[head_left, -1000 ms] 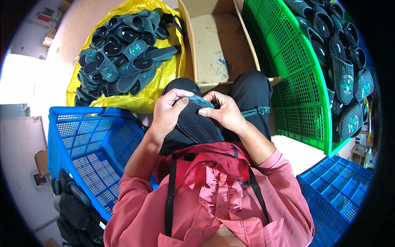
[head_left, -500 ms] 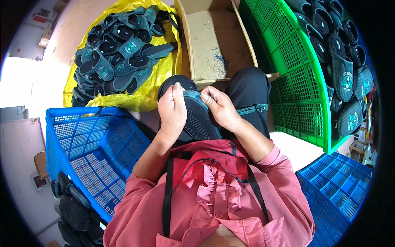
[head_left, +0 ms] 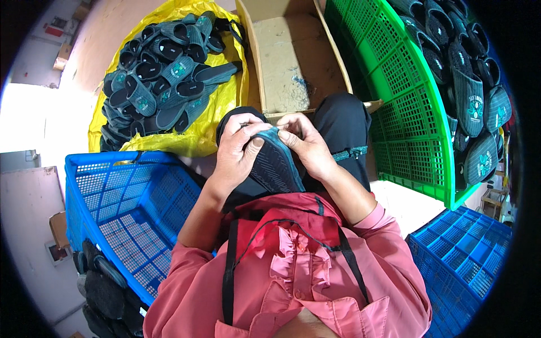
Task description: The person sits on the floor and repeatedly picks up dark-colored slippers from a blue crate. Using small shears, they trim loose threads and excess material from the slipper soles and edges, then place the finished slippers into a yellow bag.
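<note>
A dark slipper (head_left: 274, 169) lies over my lap, its black ridged sole turned up and its teal fabric edge at the far end. My left hand (head_left: 239, 147) grips the left side of that end, thumb on the sole and fingers over the edge. At the right side of the same end, my right hand (head_left: 307, 146) pinches the teal edge between thumb and fingers. Whether a small tool is in the right hand is too small to tell. The slipper's underside is hidden.
Many slippers are heaped on a yellow sheet (head_left: 194, 143) at the far left. An open cardboard box (head_left: 282, 53) stands ahead of my knees. A blue crate (head_left: 121, 225) is at my left, a green crate (head_left: 414, 124) with slippers beyond it at right, another blue crate (head_left: 462, 253) near right.
My left hand has shifted its grip, its fingers now folding over the slipper's far edge. The right hand has turned slightly and stays at the edge.
</note>
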